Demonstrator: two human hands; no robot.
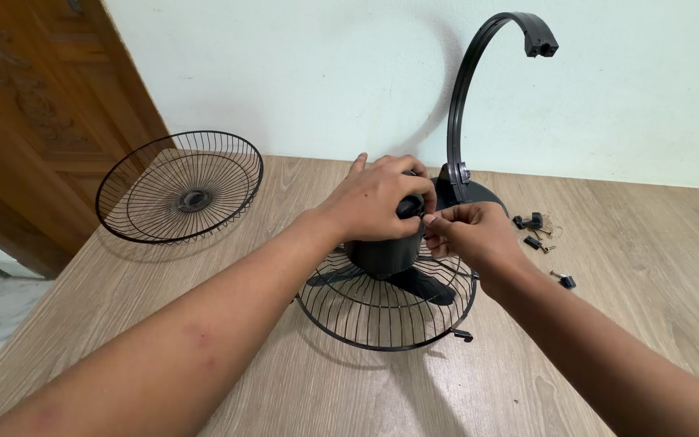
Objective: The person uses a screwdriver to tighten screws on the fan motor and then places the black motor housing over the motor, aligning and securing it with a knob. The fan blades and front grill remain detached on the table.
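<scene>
With the left hand (378,198) clamped over the black plastic fan motor housing (386,251) mid-table and right hand (467,233) pinching something tiny there, a slip could tip the round black wire guard (386,311) underneath.

Fan motor (383,251) on wire guard (386,311) mid-table, loose guard (180,188) far left, curved stand (467,105) behind, clips (534,226) right.

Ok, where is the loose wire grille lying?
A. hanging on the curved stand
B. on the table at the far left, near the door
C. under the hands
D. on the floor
B: the loose grille lies on the table at far left by the door, apart from both hands.
</scene>
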